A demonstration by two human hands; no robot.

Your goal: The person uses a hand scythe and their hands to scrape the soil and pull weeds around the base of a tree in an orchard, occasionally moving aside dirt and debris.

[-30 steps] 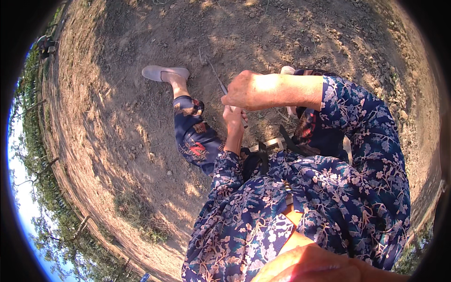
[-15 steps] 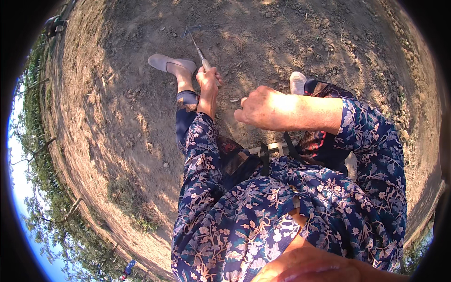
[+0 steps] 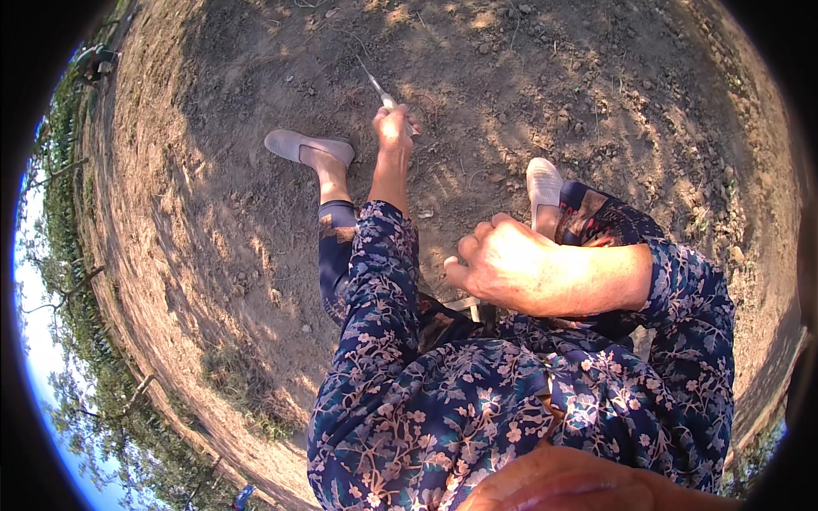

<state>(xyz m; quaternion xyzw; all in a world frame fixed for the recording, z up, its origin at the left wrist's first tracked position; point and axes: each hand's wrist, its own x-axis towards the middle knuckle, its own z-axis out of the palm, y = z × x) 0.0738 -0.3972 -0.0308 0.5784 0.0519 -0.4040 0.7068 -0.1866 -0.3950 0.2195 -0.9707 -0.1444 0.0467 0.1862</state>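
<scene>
My left hand [image 3: 393,128] is closed around the pale handle of a hand tool [image 3: 375,83]. The tool's slim metal blade points away from me over the dry soil [image 3: 477,94], and its far end is too thin to make out clearly. Nearer to me, my right hand [image 3: 503,262] hangs in front of my lap, fingers curled in. Their undersides are turned from view, so I cannot see whether anything is in them. My left shoe [image 3: 294,145] is beside the left wrist, and my right shoe [image 3: 544,183] lies beyond the right hand.
Clods and thin dry stems cover the ground. A low tuft of dry weeds [image 3: 243,375] grows to my left. Leafy trees [image 3: 119,426] line the left edge. At the far upper left is a dark figure [image 3: 95,62], too small to make out.
My left hand has moved slightly right and farther out with the tool. My right hand has come nearer to my body and a little right, still curled.
</scene>
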